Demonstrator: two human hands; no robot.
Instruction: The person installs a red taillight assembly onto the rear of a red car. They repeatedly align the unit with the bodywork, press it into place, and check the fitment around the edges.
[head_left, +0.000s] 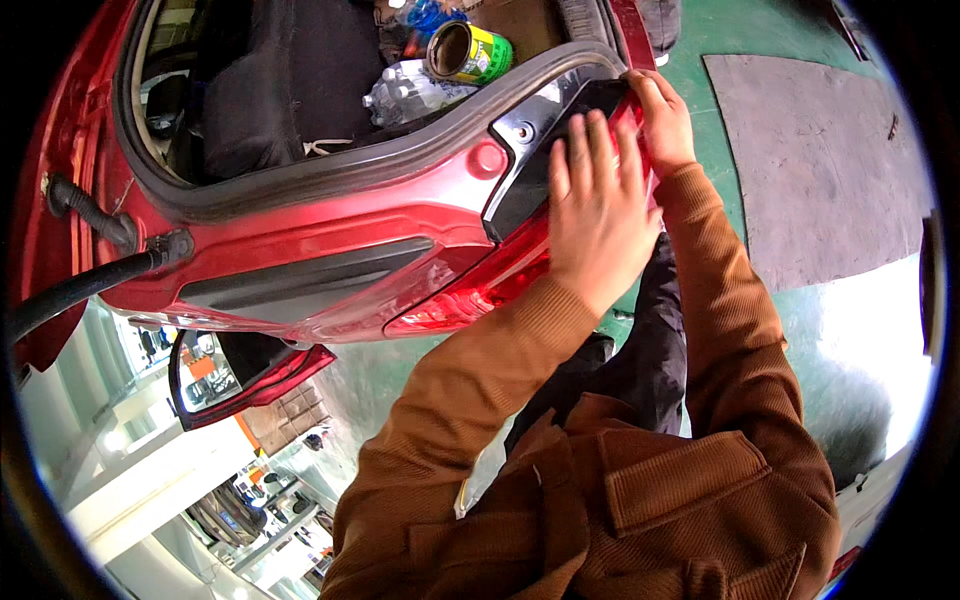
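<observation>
Green workshop floor (800, 30) lies beyond; your left hand (600, 205) presses flat, fingers spread, on the red tail light (480, 285), right hand (662, 115) gripping its upper edge (yellow-green tin (470, 52) in boot).

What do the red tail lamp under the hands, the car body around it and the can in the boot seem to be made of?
Red tail lamp: glossy translucent plastic, judging by its sheen and see-through red, with a black plastic backing.
Red car body panel: painted sheet metal, smooth with soft reflections.
Yellow-green round can: probably metal, since its open rim shines.
</observation>
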